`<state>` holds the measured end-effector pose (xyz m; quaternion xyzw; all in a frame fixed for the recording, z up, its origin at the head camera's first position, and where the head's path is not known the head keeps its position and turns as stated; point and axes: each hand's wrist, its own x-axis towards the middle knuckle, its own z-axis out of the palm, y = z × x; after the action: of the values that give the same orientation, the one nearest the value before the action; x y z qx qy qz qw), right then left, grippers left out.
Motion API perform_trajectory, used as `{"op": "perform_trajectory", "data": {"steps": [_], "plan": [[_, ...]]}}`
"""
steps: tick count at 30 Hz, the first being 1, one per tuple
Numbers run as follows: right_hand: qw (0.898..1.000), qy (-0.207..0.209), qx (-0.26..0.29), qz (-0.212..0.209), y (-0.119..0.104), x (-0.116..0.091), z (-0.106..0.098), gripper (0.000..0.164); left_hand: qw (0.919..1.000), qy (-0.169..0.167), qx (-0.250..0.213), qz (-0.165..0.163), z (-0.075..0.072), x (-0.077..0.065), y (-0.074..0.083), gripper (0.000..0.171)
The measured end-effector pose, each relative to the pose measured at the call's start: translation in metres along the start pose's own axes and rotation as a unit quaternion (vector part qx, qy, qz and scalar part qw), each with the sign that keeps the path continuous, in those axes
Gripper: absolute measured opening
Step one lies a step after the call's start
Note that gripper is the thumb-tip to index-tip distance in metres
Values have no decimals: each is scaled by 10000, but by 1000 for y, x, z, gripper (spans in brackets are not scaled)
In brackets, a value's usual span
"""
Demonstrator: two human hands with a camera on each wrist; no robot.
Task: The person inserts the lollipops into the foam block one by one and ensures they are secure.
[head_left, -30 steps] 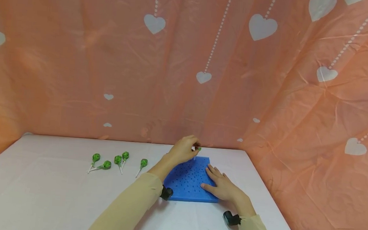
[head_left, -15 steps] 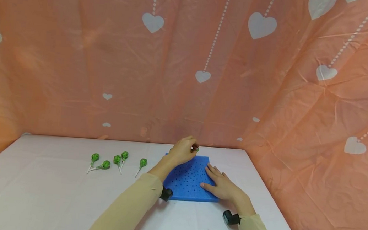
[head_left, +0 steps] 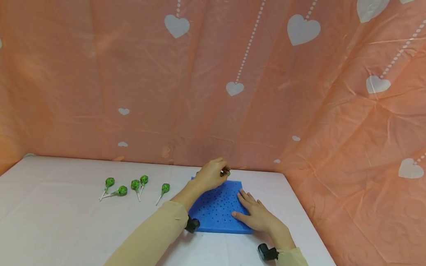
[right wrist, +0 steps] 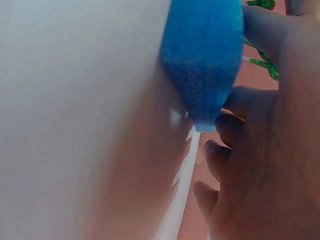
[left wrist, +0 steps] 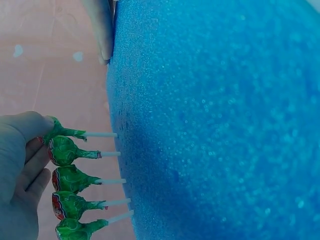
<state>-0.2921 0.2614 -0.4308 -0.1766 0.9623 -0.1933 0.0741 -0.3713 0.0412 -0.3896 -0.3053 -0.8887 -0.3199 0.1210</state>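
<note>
At the far side of a blue foam block (head_left: 216, 211) dotted with small holes, my left hand (head_left: 209, 176) pinches the head of a green-wrapped lollipop (left wrist: 61, 131) between thumb and finger. Its white stick points into the foam. Beside it in the left wrist view, several more green lollipops (left wrist: 72, 178) stand in a row with their sticks in the block. My left arm and hand hide most of that row in the head view. My right hand (head_left: 260, 216) rests on the block's right edge with fingers spread, holding nothing.
Several loose green lollipops (head_left: 122, 190) lie on the white tabletop (head_left: 62, 221), left of the block. A single lollipop (head_left: 165, 188) lies nearer the left forearm. An orange curtain (head_left: 199, 119) with white hearts hangs behind the table and along its right side.
The left hand has lowered slightly with its lollipop; the stick seen above the foam a second ago is now hidden in the head view. The right hand stays in place.
</note>
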Motion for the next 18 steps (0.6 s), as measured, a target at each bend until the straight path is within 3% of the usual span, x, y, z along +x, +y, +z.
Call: {"op": "perform_trajectory", "data": {"steps": [7, 18], "plan": [[10000, 5, 22, 26, -1, -1, 0, 81, 9995, -207, 225, -83, 1, 0, 1, 18], [10000, -1, -27, -26, -1, -2, 0, 82, 9995, -197, 208, -160, 2, -3, 0, 17]]}}
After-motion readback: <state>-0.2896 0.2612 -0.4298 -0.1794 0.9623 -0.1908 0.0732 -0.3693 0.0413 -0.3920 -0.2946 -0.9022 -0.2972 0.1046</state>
